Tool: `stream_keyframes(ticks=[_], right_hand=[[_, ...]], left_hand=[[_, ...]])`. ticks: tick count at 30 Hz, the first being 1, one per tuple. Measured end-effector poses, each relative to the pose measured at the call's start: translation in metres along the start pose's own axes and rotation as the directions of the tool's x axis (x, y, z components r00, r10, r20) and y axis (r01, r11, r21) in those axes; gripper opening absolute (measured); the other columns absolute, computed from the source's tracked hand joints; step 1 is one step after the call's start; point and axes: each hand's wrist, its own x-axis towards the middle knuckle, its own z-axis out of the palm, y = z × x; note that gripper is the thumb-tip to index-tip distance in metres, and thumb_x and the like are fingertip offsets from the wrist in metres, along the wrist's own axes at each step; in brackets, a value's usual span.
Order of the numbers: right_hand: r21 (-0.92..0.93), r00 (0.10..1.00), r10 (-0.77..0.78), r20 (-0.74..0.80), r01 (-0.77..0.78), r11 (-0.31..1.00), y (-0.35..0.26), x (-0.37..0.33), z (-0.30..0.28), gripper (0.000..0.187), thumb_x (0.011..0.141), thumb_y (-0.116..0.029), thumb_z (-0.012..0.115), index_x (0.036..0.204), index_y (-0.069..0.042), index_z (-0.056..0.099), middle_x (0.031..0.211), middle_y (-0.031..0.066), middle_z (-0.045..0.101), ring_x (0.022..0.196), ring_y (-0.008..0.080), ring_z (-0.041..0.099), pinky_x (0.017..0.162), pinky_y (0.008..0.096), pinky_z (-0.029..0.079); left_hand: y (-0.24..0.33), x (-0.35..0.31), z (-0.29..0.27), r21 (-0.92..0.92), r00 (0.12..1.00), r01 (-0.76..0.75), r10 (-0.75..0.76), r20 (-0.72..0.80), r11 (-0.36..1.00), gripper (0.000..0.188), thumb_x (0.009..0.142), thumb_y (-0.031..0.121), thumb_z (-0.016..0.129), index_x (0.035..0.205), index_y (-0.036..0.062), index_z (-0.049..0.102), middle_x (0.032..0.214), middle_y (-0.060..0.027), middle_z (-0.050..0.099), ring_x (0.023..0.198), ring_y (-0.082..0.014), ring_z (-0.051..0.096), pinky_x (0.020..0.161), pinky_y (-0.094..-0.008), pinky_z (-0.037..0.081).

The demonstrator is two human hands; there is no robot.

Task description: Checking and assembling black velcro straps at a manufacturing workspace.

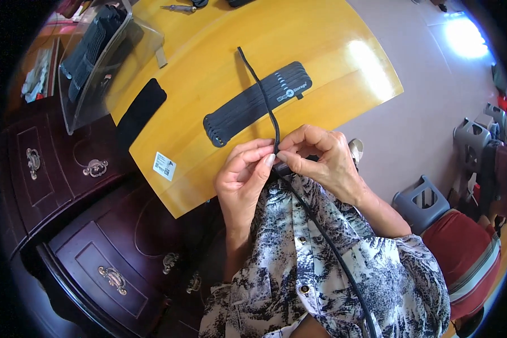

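Observation:
Both my hands meet at the table's near edge, pinching a thin black strap (267, 104) between thumbs and fingers. Its free end rises away from me, above a bundle of flat black straps (253, 107) that lies on the table. My left hand (247, 174) is closed on the strap from the left side; my right hand (321, 160) grips it from the right, fingers curled. Below the hands a black cord (329, 245) runs down over my patterned shirt. Whether it joins the strap is hidden by my fingers.
The yellow wooden table (203, 73) carries a flat black piece (142, 110), a white label (164, 166) and a clear bin (101, 73) holding more black straps. Dark wooden drawers (110, 259) stand at left. Grey stools (421, 200) are at right.

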Motion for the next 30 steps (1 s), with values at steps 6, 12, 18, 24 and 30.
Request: stream_keyframes(ticks=[6, 12, 18, 24, 30], right_hand=[[0.008, 0.999, 0.048, 0.020, -0.048, 0.999, 0.002, 0.002, 0.000, 0.014, 0.085, -0.007, 0.068, 0.093, 0.003, 0.064, 0.083, 0.0072, 0.069, 0.076, 0.0109, 0.067, 0.069, 0.0232, 0.054], [0.041, 0.998, 0.019, -0.061, -0.016, 0.999, 0.007, 0.002, 0.005, 0.014, 0.082, -0.008, 0.070, 0.087, 0.003, 0.065, 0.072, 0.0059, 0.068, 0.066, 0.0068, 0.063, 0.061, 0.0221, 0.053], [0.038, 0.994, 0.049, -0.102, -0.045, 0.998, 0.008, 0.000, 0.003, 0.011, 0.081, -0.006, 0.067, 0.086, 0.004, 0.063, 0.074, 0.0054, 0.066, 0.068, 0.0046, 0.060, 0.062, 0.0219, 0.052], [0.116, 0.967, 0.034, -0.251, -0.004, 0.993, 0.008, -0.008, -0.010, 0.009, 0.082, -0.004, 0.064, 0.088, 0.002, 0.062, 0.077, 0.0053, 0.066, 0.071, 0.0047, 0.060, 0.064, 0.0216, 0.052], [0.075, 0.888, 0.015, -0.461, 0.023, 0.997, 0.031, -0.007, -0.037, 0.011, 0.084, -0.006, 0.064, 0.087, 0.003, 0.060, 0.078, 0.0035, 0.065, 0.069, 0.0073, 0.062, 0.063, 0.0222, 0.051]], left_hand=[[-0.006, 0.003, -0.003, -0.032, 0.999, 0.010, -0.009, 0.032, 0.999, 0.014, 0.088, -0.005, 0.061, 0.101, -0.0075, 0.065, 0.114, -0.0133, 0.058, 0.097, -0.0161, 0.062, 0.088, -0.0275, 0.052], [-0.011, 0.002, -0.002, 0.020, 0.999, -0.044, 0.043, 0.017, 0.999, 0.014, 0.086, -0.009, 0.061, 0.099, -0.0066, 0.066, 0.112, -0.0133, 0.060, 0.096, -0.0155, 0.062, 0.084, -0.0262, 0.053], [-0.017, 0.002, 0.009, 0.237, 0.979, -0.197, 0.203, 0.000, 0.951, 0.018, 0.080, -0.012, 0.065, 0.096, -0.0039, 0.068, 0.108, -0.0126, 0.062, 0.091, -0.0147, 0.063, 0.077, -0.0247, 0.053], [-0.014, 0.018, 0.037, 0.341, 0.932, -0.358, 0.355, 0.074, 0.869, 0.021, 0.075, -0.011, 0.069, 0.093, -0.0006, 0.068, 0.101, -0.0122, 0.066, 0.084, -0.0182, 0.066, 0.072, -0.0274, 0.053], [-0.037, 0.052, 0.068, 0.290, 0.892, -0.437, 0.370, 0.259, 0.851, 0.011, 0.080, -0.005, 0.067, 0.090, -0.0008, 0.065, 0.096, -0.0116, 0.067, 0.083, -0.0234, 0.067, 0.070, -0.0312, 0.054]])
